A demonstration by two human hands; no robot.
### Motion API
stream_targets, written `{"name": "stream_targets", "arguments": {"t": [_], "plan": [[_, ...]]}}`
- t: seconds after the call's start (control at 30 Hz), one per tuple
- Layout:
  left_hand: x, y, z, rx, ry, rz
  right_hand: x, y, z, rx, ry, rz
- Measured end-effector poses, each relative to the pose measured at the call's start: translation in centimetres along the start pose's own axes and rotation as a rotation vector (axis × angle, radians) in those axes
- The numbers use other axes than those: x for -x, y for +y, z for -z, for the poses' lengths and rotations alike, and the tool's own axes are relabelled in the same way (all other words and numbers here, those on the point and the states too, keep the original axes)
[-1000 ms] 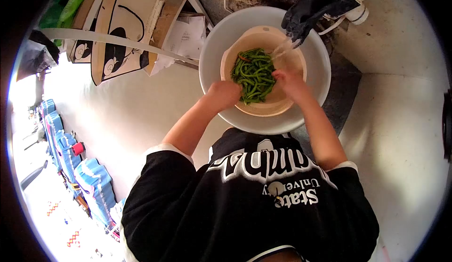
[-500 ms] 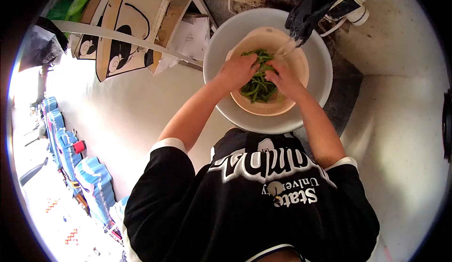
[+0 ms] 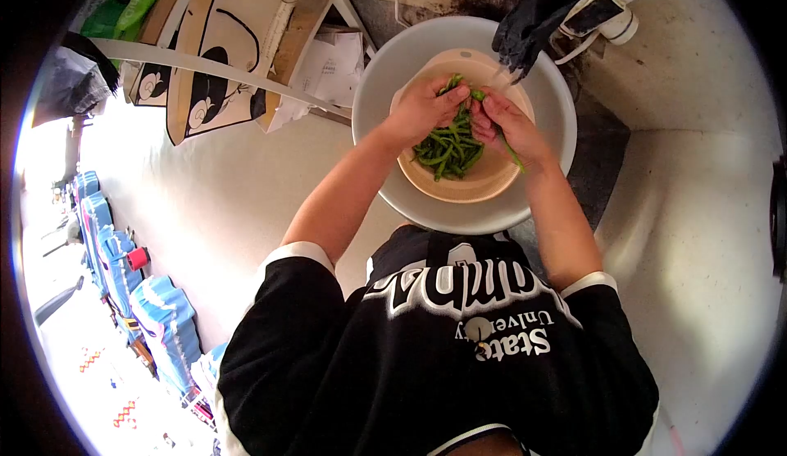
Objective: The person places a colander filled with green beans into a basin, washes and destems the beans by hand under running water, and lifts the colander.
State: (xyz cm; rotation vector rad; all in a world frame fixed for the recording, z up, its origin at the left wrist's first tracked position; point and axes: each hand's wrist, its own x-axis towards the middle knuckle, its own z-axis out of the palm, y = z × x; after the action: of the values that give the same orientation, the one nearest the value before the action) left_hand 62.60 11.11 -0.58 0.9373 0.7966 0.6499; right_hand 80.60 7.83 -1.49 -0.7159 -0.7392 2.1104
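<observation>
Slim green pods [image 3: 447, 151], like green chillies or beans, lie heaped in a pale peach-coloured bowl [image 3: 471, 192]. This bowl sits inside a larger grey basin [image 3: 384, 71]. Over the heap, my left hand [image 3: 428, 112] is closed, its fingertips pinching a green pod. My right hand [image 3: 512, 131] is closed too, close against the left fingertips, with a green pod [image 3: 515, 157] sticking out below its palm. Both hands are raised a little above the heap, and their fingers partly hide what they hold.
A black plastic-like cover [image 3: 525, 34] hangs over the basin's upper right edge, beside a white tap unit [image 3: 602, 18]. Papers [image 3: 328, 67] and a printed board [image 3: 221, 54] stand on a white-framed rack at upper left. Blue covered items [image 3: 164, 313] are at far left.
Both hands have come up out of the pods and drawn together. The right hand now has a pod in its fingers. Water seen below the black cover earlier is less visible.
</observation>
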Motion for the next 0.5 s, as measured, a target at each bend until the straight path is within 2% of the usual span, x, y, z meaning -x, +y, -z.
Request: {"name": "stream_targets", "arguments": {"t": [0.07,0.17,0.27,0.37,0.47,0.5], "plan": [[0.1,-0.6,-0.2,-0.104,0.084,-0.028,-0.2,0.4,0.7,-0.064,-0.121,-0.02],[1.1,-0.8,-0.7,0.105,0.018,0.009,0.2,-0.2,1.3,-0.118,-0.262,-0.124],[1.4,-0.5,-0.3,0.365,0.152,0.029,0.4,-0.1,1.8,-0.243,-0.193,-0.009],[1.5,-0.7,1.7,0.525,0.011,-0.06,0.2,-0.1,1.7,0.064,0.256,0.158],[1.8,-0.8,1.4,0.588,0.002,0.01,0.3,-0.1,-1.2,0.392,0.248,0.073],[1.9,-0.7,1.1,0.589,0.024,0.014,-0.3,0.7,-1.7,0.527,0.255,0.139]]}}
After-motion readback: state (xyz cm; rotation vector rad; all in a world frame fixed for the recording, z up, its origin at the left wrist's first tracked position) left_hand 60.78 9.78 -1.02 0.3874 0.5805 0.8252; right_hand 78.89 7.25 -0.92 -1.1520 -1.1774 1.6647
